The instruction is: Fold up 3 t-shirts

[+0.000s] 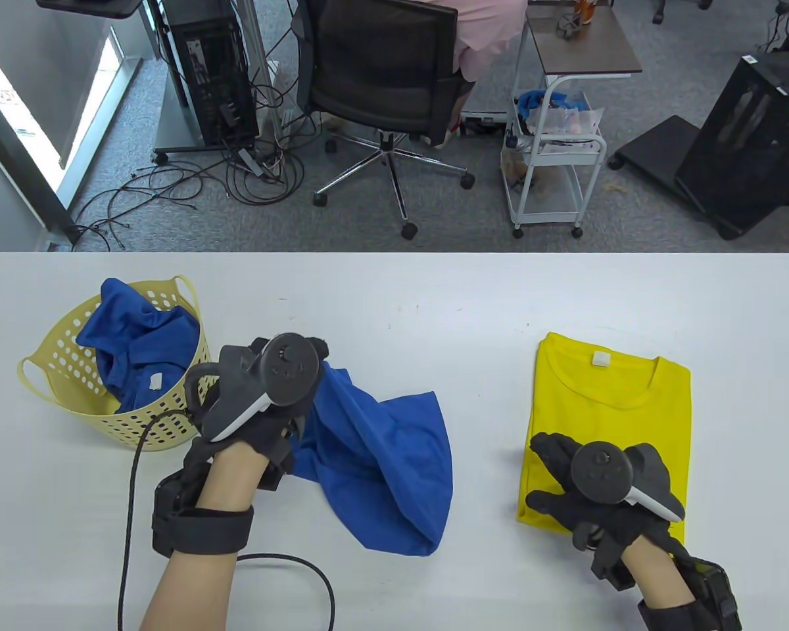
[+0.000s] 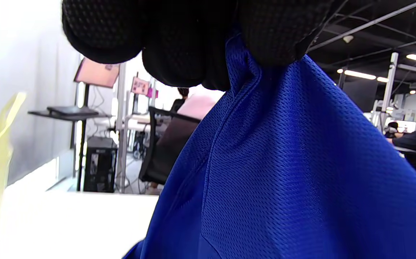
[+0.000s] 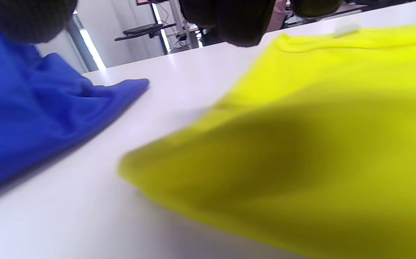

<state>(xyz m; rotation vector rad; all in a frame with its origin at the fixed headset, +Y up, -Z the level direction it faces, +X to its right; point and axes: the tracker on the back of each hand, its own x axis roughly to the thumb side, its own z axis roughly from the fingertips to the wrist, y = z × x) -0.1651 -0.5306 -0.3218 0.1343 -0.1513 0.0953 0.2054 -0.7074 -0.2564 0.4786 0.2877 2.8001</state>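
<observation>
From the table view, the left hand (image 1: 263, 401) is gripping a blue t-shirt (image 1: 381, 467) that is trailing onto the white table (image 1: 394, 296), beside a yellow basket (image 1: 52, 388) holding another blue shirt (image 1: 138, 335); the right hand (image 1: 598, 486) is lying with spread fingers on the folded yellow t-shirt (image 1: 605, 407). The left wrist view is showing gloved fingers (image 2: 179, 46) bunching blue fabric. The right wrist view is showing the yellow shirt lying flat near the blue one.

Two blue shirts (image 1: 381, 460), one yellow shirt (image 1: 624, 407), one basket (image 1: 52, 374).
</observation>
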